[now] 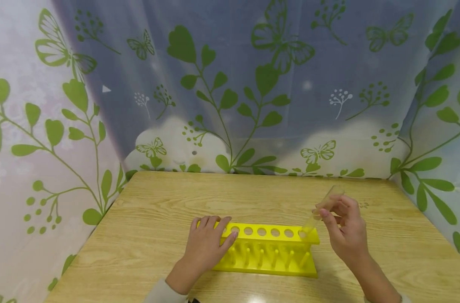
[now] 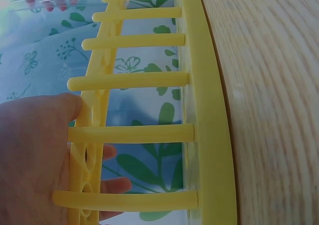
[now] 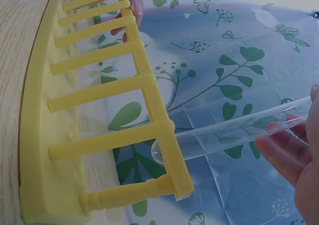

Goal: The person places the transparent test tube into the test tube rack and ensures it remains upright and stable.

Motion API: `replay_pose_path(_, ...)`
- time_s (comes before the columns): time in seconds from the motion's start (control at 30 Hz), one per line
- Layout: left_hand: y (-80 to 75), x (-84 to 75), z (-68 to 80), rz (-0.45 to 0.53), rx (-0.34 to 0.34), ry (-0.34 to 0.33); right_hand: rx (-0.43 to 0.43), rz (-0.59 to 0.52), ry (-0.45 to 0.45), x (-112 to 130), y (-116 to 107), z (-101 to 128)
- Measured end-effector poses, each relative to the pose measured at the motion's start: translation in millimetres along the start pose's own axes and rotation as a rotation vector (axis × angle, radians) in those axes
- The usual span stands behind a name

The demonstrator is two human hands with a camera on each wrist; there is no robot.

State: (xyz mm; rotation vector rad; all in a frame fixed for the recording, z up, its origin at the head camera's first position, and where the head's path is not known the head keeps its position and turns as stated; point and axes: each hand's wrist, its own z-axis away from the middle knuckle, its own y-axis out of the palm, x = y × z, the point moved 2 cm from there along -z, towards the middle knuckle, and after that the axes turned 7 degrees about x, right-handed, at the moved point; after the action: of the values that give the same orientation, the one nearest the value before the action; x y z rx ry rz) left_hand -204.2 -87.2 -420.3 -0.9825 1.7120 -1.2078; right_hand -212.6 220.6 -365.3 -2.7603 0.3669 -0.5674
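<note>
A yellow test tube rack (image 1: pixel 275 240) stands on the table, with a row of round holes in its top plate and upright pegs (image 2: pixel 134 80) below. My left hand (image 1: pixel 207 244) grips the rack's left end, thumb at the front and fingers behind the top plate. In my right hand (image 1: pixel 349 231), thumb and fingers pinch a clear test tube (image 3: pixel 214 137) by its upper part. The tube leans, its upper end tilted away to the right. Its rounded bottom shows just past the top plate in the right wrist view, at the rightmost hole.
The wood-grain table (image 1: pixel 158 198) reaches back to a hanging cloth (image 1: pixel 230 97) printed with green leaves and butterflies. More patterned cloth (image 1: pixel 63 168) runs along the left side. Several of the rack's visible holes hold no tube.
</note>
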Motion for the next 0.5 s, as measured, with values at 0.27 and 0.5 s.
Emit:
replay_pose_path(0.27, -1.4, -0.4, -0.8, -0.004, -0.012, -0.002, 0.007, 0.029, 0.004, -0.3, -1.2, -1.0)
replay_pose_path(0.5, -0.4, -0.8, 0.0, 0.000, -0.009, -0.004, 0.018, 0.044, 0.008, 0.6, -0.1, -0.1)
